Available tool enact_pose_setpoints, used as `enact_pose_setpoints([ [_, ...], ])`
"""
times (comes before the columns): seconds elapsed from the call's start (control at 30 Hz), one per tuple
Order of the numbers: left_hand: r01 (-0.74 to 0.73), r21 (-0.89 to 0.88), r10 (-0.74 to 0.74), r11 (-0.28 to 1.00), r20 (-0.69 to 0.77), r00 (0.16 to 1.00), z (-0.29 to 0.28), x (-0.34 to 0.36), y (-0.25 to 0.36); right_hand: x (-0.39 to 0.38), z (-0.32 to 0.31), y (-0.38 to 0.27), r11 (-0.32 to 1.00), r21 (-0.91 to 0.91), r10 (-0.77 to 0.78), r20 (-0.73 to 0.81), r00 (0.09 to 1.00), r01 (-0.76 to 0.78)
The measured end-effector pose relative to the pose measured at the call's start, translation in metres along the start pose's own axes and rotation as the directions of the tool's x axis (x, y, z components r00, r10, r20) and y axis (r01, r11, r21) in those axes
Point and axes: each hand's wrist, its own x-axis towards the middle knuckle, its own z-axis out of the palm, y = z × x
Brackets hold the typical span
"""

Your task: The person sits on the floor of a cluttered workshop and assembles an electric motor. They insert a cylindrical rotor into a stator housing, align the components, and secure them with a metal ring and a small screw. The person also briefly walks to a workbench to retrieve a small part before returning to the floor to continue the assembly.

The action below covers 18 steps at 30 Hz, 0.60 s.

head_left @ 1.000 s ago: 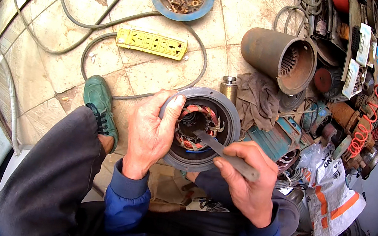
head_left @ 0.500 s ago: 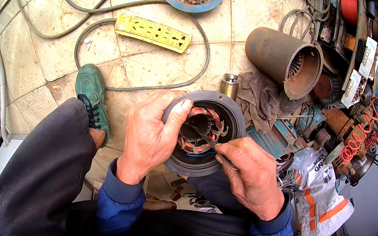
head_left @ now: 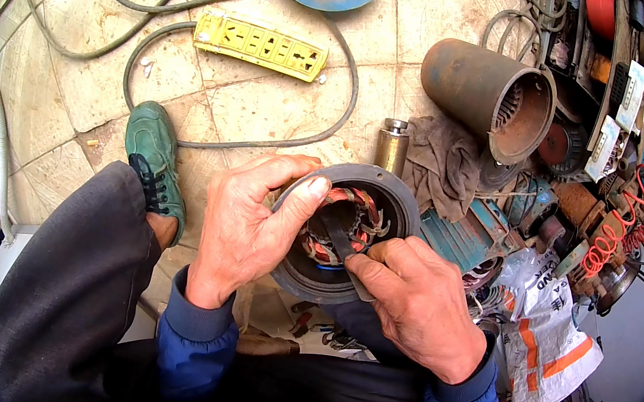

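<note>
A round dark grey motor housing (head_left: 400, 201) is tilted toward me between my hands, its open end up. Inside sits a ring of red-and-white bound copper windings (head_left: 373, 216), with a bit of blue wire below. My left hand (head_left: 246, 227) grips the housing's left side, thumb over the rim. Pinched between the thumb and fingers of my right hand (head_left: 427, 306) is a flat dark metal blade (head_left: 336, 237). Its far end reaches into the middle of the windings, and its near end sticks out under my fingers. The tip against the slots is hard to make out.
Behind the housing stand a brass-coloured metal cylinder (head_left: 391, 149) and a brown rag (head_left: 442, 161). A rusty motor shell (head_left: 467, 85) lies beyond. A yellow power strip (head_left: 261, 46), its cable and a blue bowl (head_left: 325, 3) of bolts are on the tiles. Motor parts crowd the right.
My right hand has rolled the blade, so its broad flat face now shows where its narrow edge did. The fingers have shifted slightly left along it. My left hand keeps its hold.
</note>
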Motion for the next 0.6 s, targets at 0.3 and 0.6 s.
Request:
enact_pose_setpoints([
  [0.3,0.016,-0.011,-0.015,1.000,0.032,0.999,-0.001,-0.005,-0.003,-0.001,0.009,0.001,0.993,-0.112,-0.020,0.028,0.999,0.023],
  [0.6,-0.016,0.016,0.016,1.000,0.043,0.999,-0.001,-0.004,0.000,0.002,0.011,-0.002,0.989,-0.148,0.008,0.054,0.999,0.000],
])
